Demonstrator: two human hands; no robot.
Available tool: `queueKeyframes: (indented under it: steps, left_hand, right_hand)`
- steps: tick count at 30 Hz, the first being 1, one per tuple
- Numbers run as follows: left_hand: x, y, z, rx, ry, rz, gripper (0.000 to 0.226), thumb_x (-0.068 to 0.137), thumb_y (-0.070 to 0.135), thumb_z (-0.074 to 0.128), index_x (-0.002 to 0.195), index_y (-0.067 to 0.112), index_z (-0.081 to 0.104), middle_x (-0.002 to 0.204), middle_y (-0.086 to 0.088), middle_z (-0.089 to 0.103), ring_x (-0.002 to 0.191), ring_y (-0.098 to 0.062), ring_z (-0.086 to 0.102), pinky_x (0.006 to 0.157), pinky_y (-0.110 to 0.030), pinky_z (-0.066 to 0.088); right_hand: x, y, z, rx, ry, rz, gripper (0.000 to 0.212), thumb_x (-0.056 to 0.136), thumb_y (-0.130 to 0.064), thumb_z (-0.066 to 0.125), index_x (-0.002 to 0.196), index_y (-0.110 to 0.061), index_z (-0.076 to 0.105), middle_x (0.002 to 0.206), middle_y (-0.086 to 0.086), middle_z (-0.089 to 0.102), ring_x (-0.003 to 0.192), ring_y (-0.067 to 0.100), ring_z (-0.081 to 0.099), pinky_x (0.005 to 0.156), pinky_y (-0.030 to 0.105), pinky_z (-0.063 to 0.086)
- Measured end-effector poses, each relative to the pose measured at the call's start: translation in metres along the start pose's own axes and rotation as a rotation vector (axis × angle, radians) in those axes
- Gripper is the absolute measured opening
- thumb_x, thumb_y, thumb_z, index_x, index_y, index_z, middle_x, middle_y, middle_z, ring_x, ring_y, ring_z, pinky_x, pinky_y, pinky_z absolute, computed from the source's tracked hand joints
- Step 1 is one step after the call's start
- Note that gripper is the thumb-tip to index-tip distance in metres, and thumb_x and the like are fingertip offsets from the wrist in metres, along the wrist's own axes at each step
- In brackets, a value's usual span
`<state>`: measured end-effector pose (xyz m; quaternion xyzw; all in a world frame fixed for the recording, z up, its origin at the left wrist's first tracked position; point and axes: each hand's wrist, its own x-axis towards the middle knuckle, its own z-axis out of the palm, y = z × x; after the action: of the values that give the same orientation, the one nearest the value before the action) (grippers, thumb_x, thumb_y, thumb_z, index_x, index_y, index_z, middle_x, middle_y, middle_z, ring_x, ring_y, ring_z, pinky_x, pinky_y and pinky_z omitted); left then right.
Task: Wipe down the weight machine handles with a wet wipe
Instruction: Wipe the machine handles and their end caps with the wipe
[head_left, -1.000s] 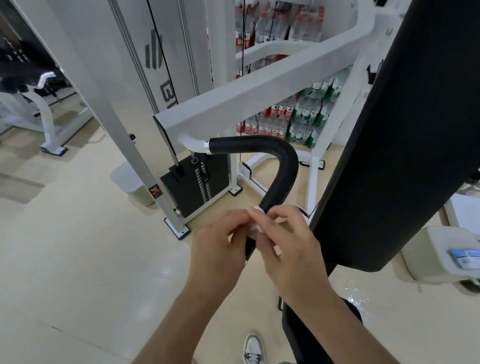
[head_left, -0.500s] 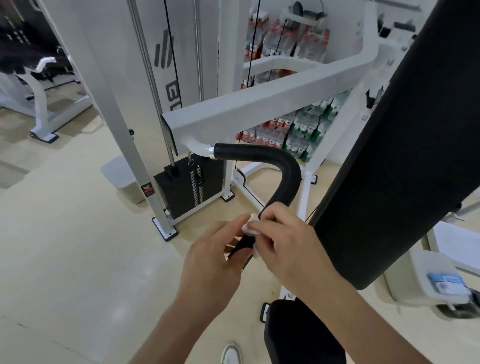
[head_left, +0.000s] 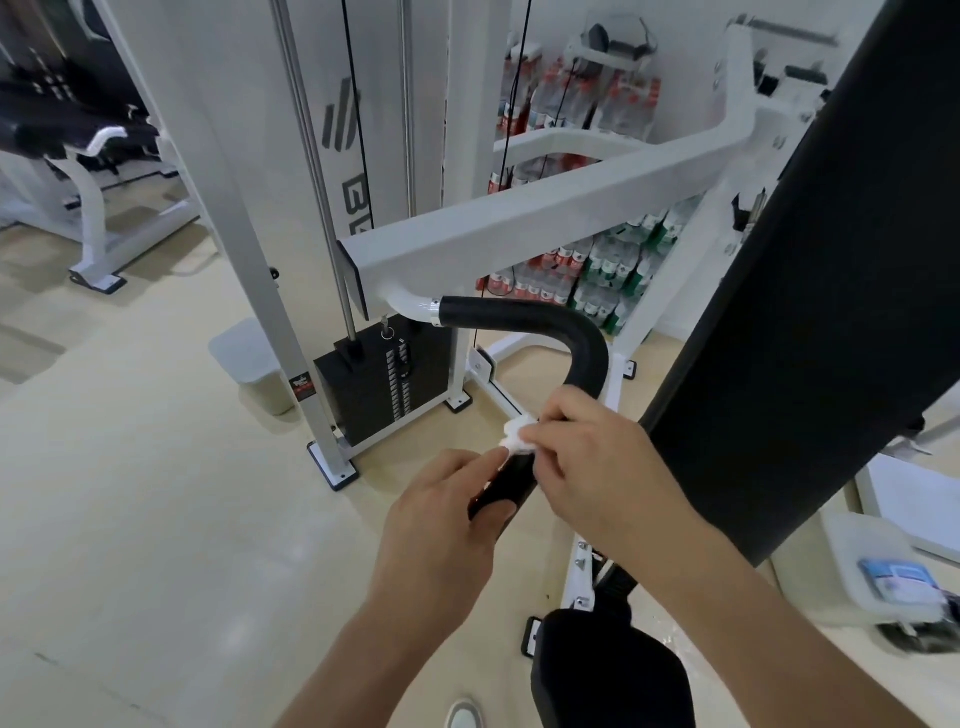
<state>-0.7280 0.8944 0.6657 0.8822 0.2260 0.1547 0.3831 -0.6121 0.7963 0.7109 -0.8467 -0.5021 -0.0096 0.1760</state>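
"Handle (head_left: 587, 353) at frame centre, black foam: which step is this?"
"Wiping, likely midway. The right hand (head_left: 597, 467) pinches the bunched wet wipe (head_left: 517, 435) against its lower stretch; the left hand (head_left: 441, 514) curls round the tip below."
"Next?"
"Probably sliding the wipe up round the bend, pressing evenly."
"The room?"
"Pale glossy floor (head_left: 130, 493), a weight stack (head_left: 363, 395) behind, bottled water (head_left: 597, 280) at upper middle."

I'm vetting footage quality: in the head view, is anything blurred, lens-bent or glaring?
Head view: the wide lens makes the white frame post lean; the blue-labelled pack at lower right is blur-smeared; a soft sheen lies on the floor; left hand, right hand, wet wipe and black handle look sharp.
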Motion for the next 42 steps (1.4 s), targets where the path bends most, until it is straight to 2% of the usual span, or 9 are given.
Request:
queueKeyframes:
  steps: [4, 9, 13, 17, 24, 28, 33, 38, 42]
  left_hand:
    - [0.0, -0.002, -0.001, -0.009, -0.016, -0.014, 0.028, 0.086, 0.025, 0.065, 0.11, 0.039, 0.064, 0.096, 0.02, 0.058, 0.082, -0.001, 0.059, 0.074, -0.024, 0.052]
    - [0.0, -0.002, -0.002, 0.012, -0.022, -0.056, 0.033, 0.086, 0.028, 0.065, 0.116, 0.041, 0.058, 0.094, 0.023, 0.056, 0.082, 0.005, 0.055, 0.077, -0.021, 0.049]
    - [-0.002, 0.0, -0.005, 0.002, -0.043, -0.064, 0.056, 0.087, 0.029, 0.064, 0.132, 0.052, 0.038, 0.096, 0.023, 0.056, 0.082, 0.002, 0.057, 0.077, -0.023, 0.05]
    - [0.002, -0.001, -0.008, 0.136, -0.077, 0.017, 0.054, 0.089, 0.034, 0.059, 0.135, 0.052, 0.035, 0.1, 0.018, 0.056, 0.087, -0.003, 0.058, 0.076, -0.028, 0.05]
    - [0.003, 0.0, -0.009, 0.265, -0.108, 0.067, 0.039, 0.093, 0.035, 0.051, 0.128, 0.047, 0.039, 0.103, 0.014, 0.053, 0.09, -0.01, 0.056, 0.074, -0.033, 0.051]
    - [0.002, -0.001, -0.01, 0.237, -0.111, 0.073, 0.04, 0.093, 0.039, 0.051, 0.13, 0.049, 0.04, 0.102, 0.017, 0.055, 0.088, -0.006, 0.057, 0.072, -0.031, 0.053]
    - [0.001, -0.001, -0.012, 0.205, -0.099, 0.094, 0.05, 0.09, 0.032, 0.056, 0.131, 0.049, 0.034, 0.104, 0.017, 0.055, 0.09, -0.008, 0.058, 0.074, -0.034, 0.053]
    - [-0.001, -0.007, -0.014, 0.146, -0.141, 0.128, 0.06, 0.089, 0.031, 0.06, 0.137, 0.05, 0.029, 0.104, 0.016, 0.057, 0.09, -0.007, 0.058, 0.077, -0.032, 0.052]
    - [0.004, -0.008, -0.019, 0.145, -0.184, 0.161, 0.063, 0.089, 0.028, 0.06, 0.138, 0.049, 0.027, 0.106, 0.015, 0.057, 0.091, -0.009, 0.058, 0.079, -0.033, 0.052]
  right_hand:
    - [-0.003, -0.015, 0.0, -0.067, -0.209, -0.052, 0.018, 0.097, -0.022, 0.046, 0.095, -0.014, 0.062, 0.097, -0.001, 0.043, 0.063, 0.016, 0.049, 0.058, 0.026, 0.039]
    - [0.01, -0.006, -0.01, -0.099, -0.183, -0.028, 0.017, 0.094, -0.016, 0.053, 0.098, -0.02, 0.069, 0.096, -0.004, 0.049, 0.075, 0.016, 0.056, 0.069, 0.031, 0.052]
    - [0.011, 0.006, -0.018, -0.042, -0.01, 0.121, 0.019, 0.092, -0.014, 0.056, 0.101, -0.018, 0.072, 0.096, -0.004, 0.055, 0.076, 0.012, 0.056, 0.073, 0.027, 0.05]
    - [-0.008, -0.015, 0.014, -0.012, 0.014, 0.003, 0.007, 0.08, -0.008, 0.067, 0.075, -0.014, 0.069, 0.081, -0.003, 0.052, 0.052, 0.014, 0.052, 0.047, 0.029, 0.049]
    - [-0.021, 0.001, 0.022, 0.182, 0.34, 0.153, 0.007, 0.082, -0.007, 0.067, 0.084, -0.011, 0.073, 0.085, -0.004, 0.053, 0.063, 0.007, 0.051, 0.057, 0.016, 0.046]
    - [-0.033, -0.018, 0.041, 0.278, 0.384, 0.262, 0.016, 0.084, -0.03, 0.066, 0.081, -0.015, 0.07, 0.089, -0.006, 0.053, 0.068, 0.004, 0.056, 0.061, 0.011, 0.048]
    - [-0.016, -0.002, 0.037, 0.45, 0.565, 0.557, 0.008, 0.084, -0.017, 0.07, 0.082, -0.022, 0.065, 0.087, -0.006, 0.056, 0.075, 0.003, 0.056, 0.066, 0.009, 0.044]
    - [-0.033, -0.035, 0.053, 0.348, 0.471, 0.501, 0.003, 0.086, -0.02, 0.067, 0.085, -0.022, 0.067, 0.084, -0.011, 0.052, 0.072, 0.002, 0.054, 0.062, 0.014, 0.046]
    - [-0.013, -0.018, 0.037, 0.341, 0.589, 0.587, 0.015, 0.084, -0.01, 0.068, 0.078, -0.022, 0.061, 0.08, -0.009, 0.051, 0.071, 0.0, 0.052, 0.065, 0.007, 0.04]
